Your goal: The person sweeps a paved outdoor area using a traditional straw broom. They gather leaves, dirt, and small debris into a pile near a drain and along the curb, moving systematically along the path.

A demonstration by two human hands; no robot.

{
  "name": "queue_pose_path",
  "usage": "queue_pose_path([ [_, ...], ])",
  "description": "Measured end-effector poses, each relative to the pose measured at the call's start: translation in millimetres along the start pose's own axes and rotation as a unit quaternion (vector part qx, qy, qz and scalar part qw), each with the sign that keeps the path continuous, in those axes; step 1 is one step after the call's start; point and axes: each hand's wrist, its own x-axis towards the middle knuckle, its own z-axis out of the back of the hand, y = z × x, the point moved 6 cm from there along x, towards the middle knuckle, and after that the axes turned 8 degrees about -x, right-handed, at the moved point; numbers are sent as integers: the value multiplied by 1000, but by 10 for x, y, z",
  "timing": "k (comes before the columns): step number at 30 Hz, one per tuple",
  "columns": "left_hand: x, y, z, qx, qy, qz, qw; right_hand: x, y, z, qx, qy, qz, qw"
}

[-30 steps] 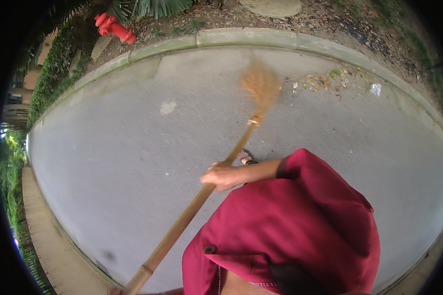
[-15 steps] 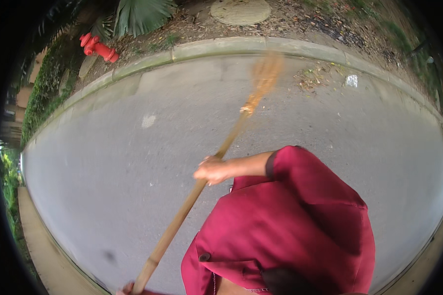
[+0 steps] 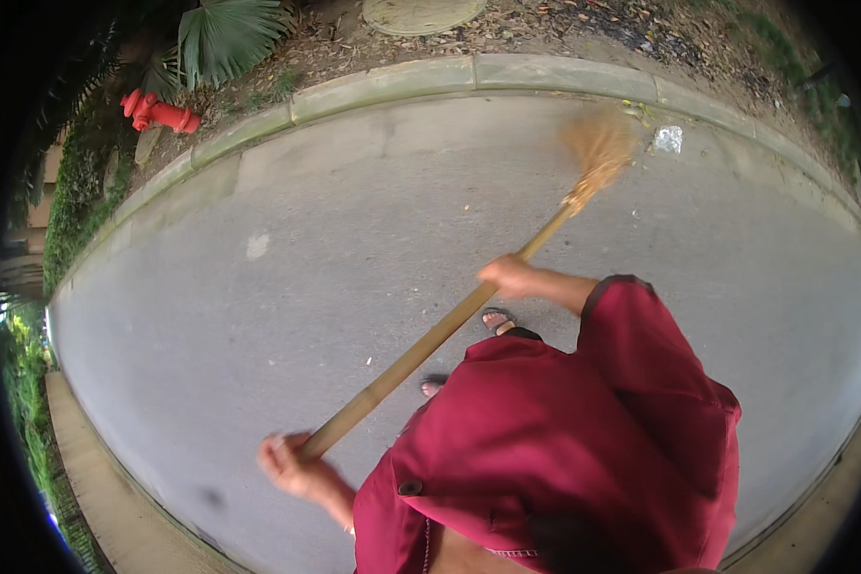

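Observation:
A long-handled broom slants across the view from lower left to upper right. My left hand is closed around the top end of its pole. Farther along, my right hand grips the pole below its middle, toward the bristles. The straw-coloured bristle head, smeared by motion, is over the road near the curb. It covers the spot of the fallen leaves, a few of which show behind it. Just right of the bristles lies a crumpled whitish scrap.
Grey pavement stretches around my sandalled feet. A stone curb bounds its far side. Beyond are a red hydrant, a fan-shaped palm leaf, a round cover and leaf-strewn soil.
The bristle head has swept rightward to the leaves by the scrap. My right hand has moved right and up; my left hand has risen into fuller view. My feet now show.

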Motion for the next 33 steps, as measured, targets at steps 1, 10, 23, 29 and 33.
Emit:
queue_pose_path([
  [1,-157,221,-214,-14,21,56,998,-178,-324,75,-16,-10,0,1000],
  [10,-585,-1039,1105,-13,-156,-113,981,-501,974,892,60,-87,250,962],
  [23,-1753,-1181,181,20,-137,-158,978,-589,132,156,14,-101,214,971],
  [29,-2137,-402,562,-35,-123,-27,991,-1437,-375,304,-38,25,146,988],
  [33,-2594,-1155,1581,21,-278,-86,957,-1880,597,416,27,38,280,959],
])
